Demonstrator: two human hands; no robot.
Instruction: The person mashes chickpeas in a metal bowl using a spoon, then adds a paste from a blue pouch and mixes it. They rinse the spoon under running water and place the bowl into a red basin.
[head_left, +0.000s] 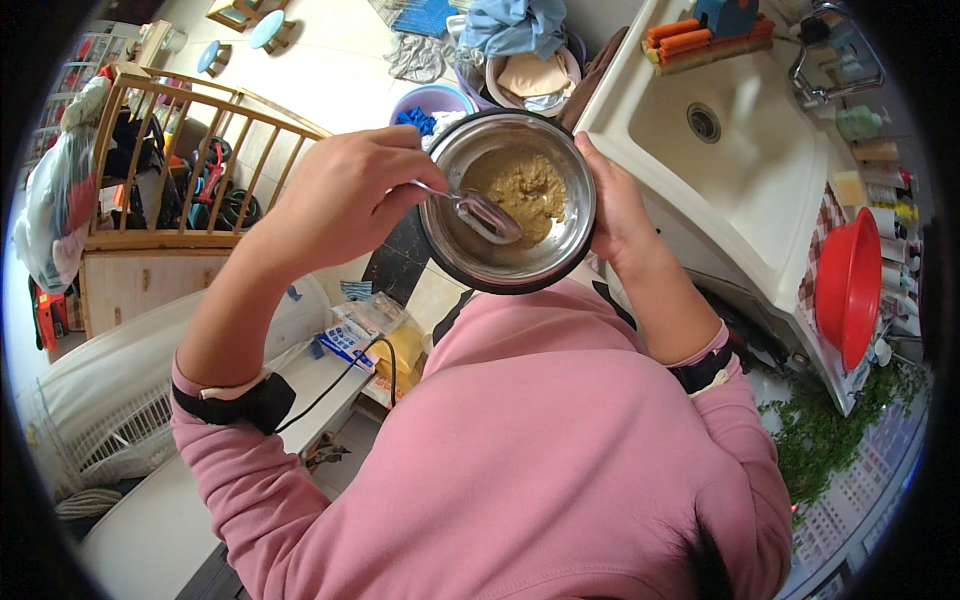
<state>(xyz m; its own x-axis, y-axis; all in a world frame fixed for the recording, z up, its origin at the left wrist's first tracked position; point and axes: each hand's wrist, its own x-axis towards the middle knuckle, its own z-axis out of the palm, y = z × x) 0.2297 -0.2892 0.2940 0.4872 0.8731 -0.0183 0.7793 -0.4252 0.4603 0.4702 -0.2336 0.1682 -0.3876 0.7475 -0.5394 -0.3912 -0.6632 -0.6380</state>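
My left hand (352, 195) grips the thin handle of a metal spoon (487, 216). The spoon's bowl hangs inside a round stainless steel bowl (502, 274) with a dark outer rim. Wet, lumpy brown-yellow mash (517, 180) covers part of the bowl's bottom, and some is smeared along the wall. Whether the spoon touches the mash, I cannot tell. On the other side, my right hand (619, 202) holds the bowl by its edge, thumb along the rim and fingers mostly hidden. The bowl is held up in front of my pink top.
At right is a white sink (742, 150) with a faucet (832, 82); a red plastic basin (847, 289) stands on its ledge. Ahead on the floor are laundry tubs (431, 97). A wooden railing (202, 105) and a white cabinet-like unit (135, 352) flank my left.
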